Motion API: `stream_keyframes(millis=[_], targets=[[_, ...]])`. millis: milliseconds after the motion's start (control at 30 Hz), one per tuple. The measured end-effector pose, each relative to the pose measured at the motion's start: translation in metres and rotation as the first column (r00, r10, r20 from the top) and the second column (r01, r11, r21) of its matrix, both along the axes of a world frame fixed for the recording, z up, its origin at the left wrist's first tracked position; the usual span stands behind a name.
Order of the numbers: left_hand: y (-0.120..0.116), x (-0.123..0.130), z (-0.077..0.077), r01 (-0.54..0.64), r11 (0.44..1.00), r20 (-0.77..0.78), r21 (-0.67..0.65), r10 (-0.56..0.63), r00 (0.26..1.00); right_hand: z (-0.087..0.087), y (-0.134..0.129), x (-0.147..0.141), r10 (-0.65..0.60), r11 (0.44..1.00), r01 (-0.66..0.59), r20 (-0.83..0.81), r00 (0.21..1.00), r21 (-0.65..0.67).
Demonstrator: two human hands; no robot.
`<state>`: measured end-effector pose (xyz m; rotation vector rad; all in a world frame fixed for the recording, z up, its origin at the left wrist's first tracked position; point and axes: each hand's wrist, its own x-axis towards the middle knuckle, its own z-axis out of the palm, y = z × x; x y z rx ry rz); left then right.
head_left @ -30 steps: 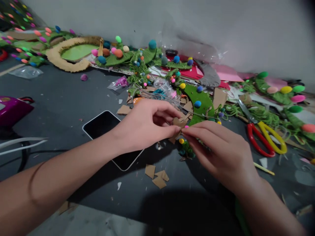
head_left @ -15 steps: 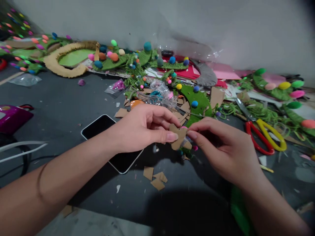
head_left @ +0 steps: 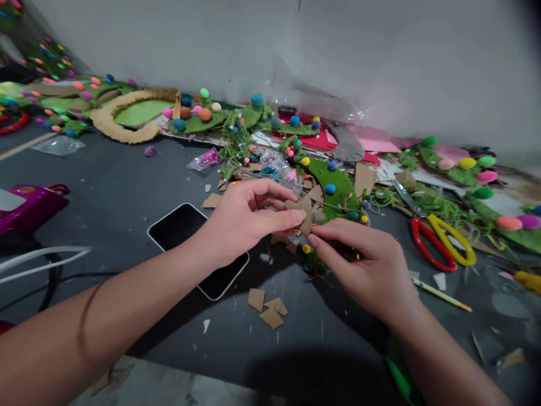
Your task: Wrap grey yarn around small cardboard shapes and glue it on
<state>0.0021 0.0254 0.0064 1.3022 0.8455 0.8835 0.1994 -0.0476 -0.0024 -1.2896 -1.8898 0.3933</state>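
Two bare hands meet above the middle of the dark grey worktop (head_left: 169, 344), at one small brown cardboard piece (head_left: 301, 215). Left hand (head_left: 249, 220): thumb flat on the face of the piece, fingers curled behind it, gripping it. Right hand (head_left: 372, 262): thumb and forefinger pinched narrow at the lower right edge of the piece; the other fingers are folded, and whether they hold anything cannot be told.

Black flat slab with a white rim (head_left: 180, 223): lies under the left forearm, partly covered. Three flat brown cardboard offcuts (head_left: 256, 299): lie between the hands and the front edge. Green crescent with blue balls (head_left: 338, 183): lies beyond the right hand. Metal scissors with one red and one yellow handle (head_left: 442, 242): lie right of the right hand, blades toward the rear edge. Thin pale yellow stick (head_left: 443, 295): lies nearer the front edge than the scissors. Glossy purple device (head_left: 36, 206): stands toward the left edge. Tan C-shaped ring (head_left: 105, 121): lies near the rear left corner.
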Motion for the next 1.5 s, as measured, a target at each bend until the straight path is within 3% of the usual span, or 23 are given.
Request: stream_keyframes(millis=[167,367,467,567,767,933,1133,1267,1400,1500], targets=[[-0.004,0.001,0.004,-0.049,0.968,-0.169,0.244,0.093,0.981,-0.002,0.001,0.002,0.033,0.997,-0.043,0.143,0.989,0.066],[-0.007,0.002,0.0,0.057,0.928,-0.332,0.369,0.074,0.94,-0.003,0.003,0.006,0.089,0.989,-0.126,0.374,0.923,0.075],[-0.005,0.001,0.0,0.147,0.953,-0.385,0.264,-0.035,0.922,-0.001,0.005,0.009,0.105,0.984,-0.151,0.383,0.918,0.091],[-0.001,-0.002,0.002,0.208,0.969,-0.337,0.137,-0.152,0.929,0.003,0.006,0.013,0.108,0.989,-0.136,0.327,0.939,0.065],[0.003,-0.006,0.007,0.28,0.958,-0.254,0.063,-0.256,0.933,0.01,0.004,0.018,0.081,0.995,-0.093,0.211,0.974,0.044],[0.004,-0.005,0.006,0.29,0.953,-0.101,-0.084,-0.298,0.949,0.013,0.002,0.015,0.029,0.999,-0.032,0.125,0.992,0.025],[0.004,-0.002,-0.002,0.282,0.944,0.128,-0.17,-0.262,0.956,0.01,-0.001,0.004,-0.012,0.998,0.01,-0.029,1.0,-0.068],[0.003,0.0,-0.008,0.229,0.96,0.2,-0.161,-0.195,0.96,0.007,-0.002,0.0,-0.012,0.999,0.009,-0.053,0.999,-0.052],[0.001,0.003,-0.011,0.117,0.985,0.204,-0.131,-0.089,0.975,0.003,-0.001,0.001,-0.026,0.999,0.025,-0.035,0.999,-0.024],[0.0,0.003,-0.009,0.002,0.999,0.093,-0.048,0.003,0.996,-0.001,-0.001,0.002,-0.04,0.999,0.04,0.0,0.999,-0.005]])
